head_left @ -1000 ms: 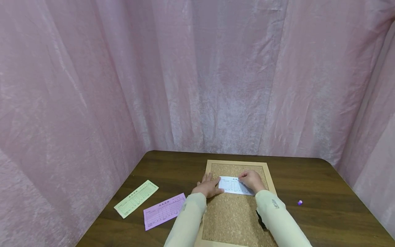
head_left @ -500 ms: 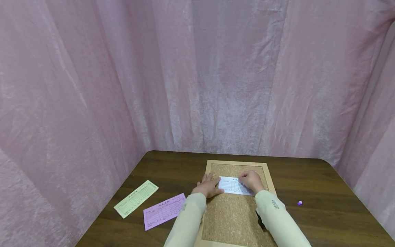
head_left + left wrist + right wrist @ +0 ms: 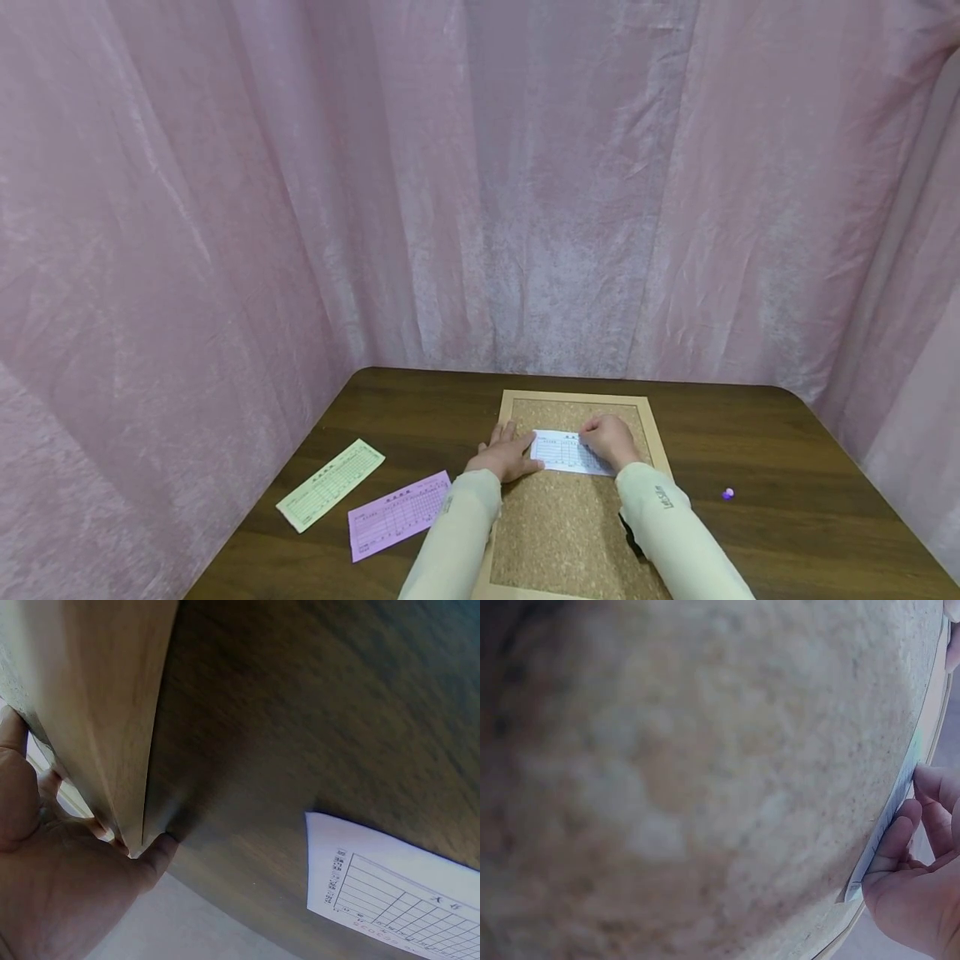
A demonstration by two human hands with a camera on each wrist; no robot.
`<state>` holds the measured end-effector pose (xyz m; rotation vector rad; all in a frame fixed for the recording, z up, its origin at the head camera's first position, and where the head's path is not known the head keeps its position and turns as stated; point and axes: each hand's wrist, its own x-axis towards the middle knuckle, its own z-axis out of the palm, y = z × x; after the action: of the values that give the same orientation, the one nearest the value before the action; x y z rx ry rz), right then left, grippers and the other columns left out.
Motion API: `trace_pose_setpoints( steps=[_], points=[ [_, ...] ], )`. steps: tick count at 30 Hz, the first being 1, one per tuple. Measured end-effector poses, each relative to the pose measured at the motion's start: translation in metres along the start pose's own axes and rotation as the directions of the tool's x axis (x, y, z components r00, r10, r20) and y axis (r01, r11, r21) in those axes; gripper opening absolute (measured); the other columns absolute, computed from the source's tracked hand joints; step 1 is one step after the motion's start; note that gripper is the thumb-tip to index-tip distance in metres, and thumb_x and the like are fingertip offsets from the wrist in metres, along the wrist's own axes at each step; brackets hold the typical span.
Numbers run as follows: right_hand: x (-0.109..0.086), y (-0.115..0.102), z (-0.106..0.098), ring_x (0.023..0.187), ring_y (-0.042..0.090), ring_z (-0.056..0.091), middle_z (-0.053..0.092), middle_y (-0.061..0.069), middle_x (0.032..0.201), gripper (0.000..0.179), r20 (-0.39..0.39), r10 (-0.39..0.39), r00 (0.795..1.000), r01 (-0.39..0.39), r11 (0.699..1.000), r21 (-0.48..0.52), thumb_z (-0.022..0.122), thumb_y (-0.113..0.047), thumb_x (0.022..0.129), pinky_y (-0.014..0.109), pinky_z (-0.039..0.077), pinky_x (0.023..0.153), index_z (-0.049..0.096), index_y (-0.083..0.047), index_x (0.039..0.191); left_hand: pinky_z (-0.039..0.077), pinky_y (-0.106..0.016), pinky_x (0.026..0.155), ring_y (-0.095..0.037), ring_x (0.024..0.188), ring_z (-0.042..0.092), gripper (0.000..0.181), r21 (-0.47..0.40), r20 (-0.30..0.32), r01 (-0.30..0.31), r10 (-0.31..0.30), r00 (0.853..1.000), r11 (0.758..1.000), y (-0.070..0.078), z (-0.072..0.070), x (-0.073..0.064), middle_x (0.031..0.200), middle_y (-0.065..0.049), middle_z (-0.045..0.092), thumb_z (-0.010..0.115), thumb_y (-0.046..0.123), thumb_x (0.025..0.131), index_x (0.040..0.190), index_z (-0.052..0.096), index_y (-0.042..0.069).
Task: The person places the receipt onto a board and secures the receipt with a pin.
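A white printed slip (image 3: pixel 561 452) lies across the upper part of a wood-framed cork board (image 3: pixel 562 533). My left hand (image 3: pixel 504 454) rests with spread fingers over the board's left frame, its thumb side on the slip's left edge. One finger reaches the outer side of the frame (image 3: pixel 120 712) in the left wrist view. My right hand (image 3: pixel 611 440) has thumb and forefinger pinched together at the slip's top edge, right of its middle; whatever sits between those fingertips is hidden. In the right wrist view the slip (image 3: pixel 885 825) is seen nearly edge-on beneath the right hand's curled fingers.
Left of the board, a purple printed slip (image 3: pixel 397 515) and a green one (image 3: pixel 332 485) lie on the dark wooden table (image 3: pixel 420 400). To the right is a small purple object (image 3: pixel 728 493), apparently a push pin or two. Pink curtains (image 3: pixel 555 208) hang behind.
Both hands stay in the same places on the slip and board. Only a very slight shift of the right forearm and of the whole view shows.
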<state>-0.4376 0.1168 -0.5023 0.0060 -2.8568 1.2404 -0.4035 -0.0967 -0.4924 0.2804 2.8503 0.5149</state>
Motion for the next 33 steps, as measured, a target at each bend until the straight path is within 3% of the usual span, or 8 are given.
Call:
trace_pose_setpoints(
  steps=[12,23,33],
  points=[
    [0.0013,0.0023,-0.0019,0.08,0.022,0.062,0.069,0.006,0.086,0.011,-0.003,-0.001,1.0,0.001,1.0,0.022,0.067,-0.01,0.087,0.04,0.05,0.074,0.075,-0.002,0.087,0.015,-0.061,0.115,-0.034,0.151,0.008,0.065,-0.02,0.017,0.005,-0.004,1.0,1.0,0.0032,-0.0035,-0.0031,0.165,-0.014,0.013,0.057,0.045,0.099,0.156,0.035,0.024],
    [0.0021,0.0024,-0.0017,0.073,0.019,0.057,0.066,0.002,0.077,0.015,0.002,-0.013,1.0,0.013,0.997,-0.074,0.066,-0.012,0.09,0.035,0.046,0.066,0.074,-0.006,0.079,0.018,-0.062,0.114,-0.034,0.15,0.009,0.067,-0.011,0.005,-0.002,0.002,1.0,1.0,0.0026,0.0002,-0.0022,0.164,-0.013,0.016,0.059,0.05,0.096,0.154,0.038,0.025],
    [-0.0032,0.0004,-0.0064,0.078,0.023,0.059,0.066,0.005,0.08,0.005,0.005,-0.056,0.998,0.056,0.996,-0.076,0.071,-0.006,0.085,0.042,0.048,0.075,0.071,-0.003,0.082,0.017,-0.062,0.114,-0.035,0.151,0.007,0.067,-0.035,0.014,-0.014,0.015,1.0,0.999,-0.0013,-0.0021,-0.0001,0.164,-0.014,0.014,0.059,0.049,0.097,0.155,0.037,0.023]
  ],
)
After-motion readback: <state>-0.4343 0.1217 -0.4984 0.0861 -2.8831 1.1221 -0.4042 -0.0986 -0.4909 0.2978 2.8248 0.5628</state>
